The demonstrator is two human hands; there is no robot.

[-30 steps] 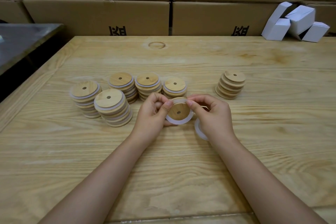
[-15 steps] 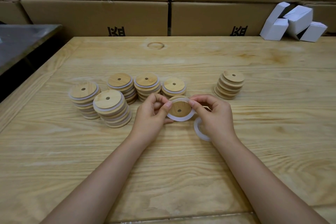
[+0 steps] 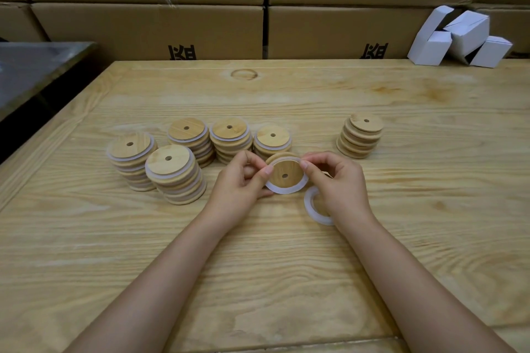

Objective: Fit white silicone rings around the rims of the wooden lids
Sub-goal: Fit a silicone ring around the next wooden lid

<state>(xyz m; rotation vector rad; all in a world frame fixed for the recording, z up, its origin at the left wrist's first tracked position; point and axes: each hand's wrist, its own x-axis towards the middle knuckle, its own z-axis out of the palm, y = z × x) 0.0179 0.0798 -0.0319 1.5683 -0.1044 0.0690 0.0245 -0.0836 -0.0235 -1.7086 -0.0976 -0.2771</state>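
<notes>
Both hands hold one round wooden lid (image 3: 286,173) with a centre hole, just above the table's middle. A white silicone ring (image 3: 282,190) hangs loosely round its lower rim. My left hand (image 3: 242,182) pinches the lid's left edge with thumb and fingers. My right hand (image 3: 337,180) pinches the right edge. More white rings (image 3: 311,206) lie on the table under my right wrist, partly hidden. Several stacks of lids with white rings (image 3: 175,173) stand to the left. One stack of bare lids (image 3: 361,136) stands to the right.
The wooden table (image 3: 258,266) reaches a wall of cardboard cartons (image 3: 149,31) at the back. Small white boxes (image 3: 461,37) lie at the back right corner. A grey metal surface (image 3: 34,66) sits beyond the table's left edge.
The lid has tilted slightly in my hands and the ring has slid a little around its rim. Both hands stay in the same place.
</notes>
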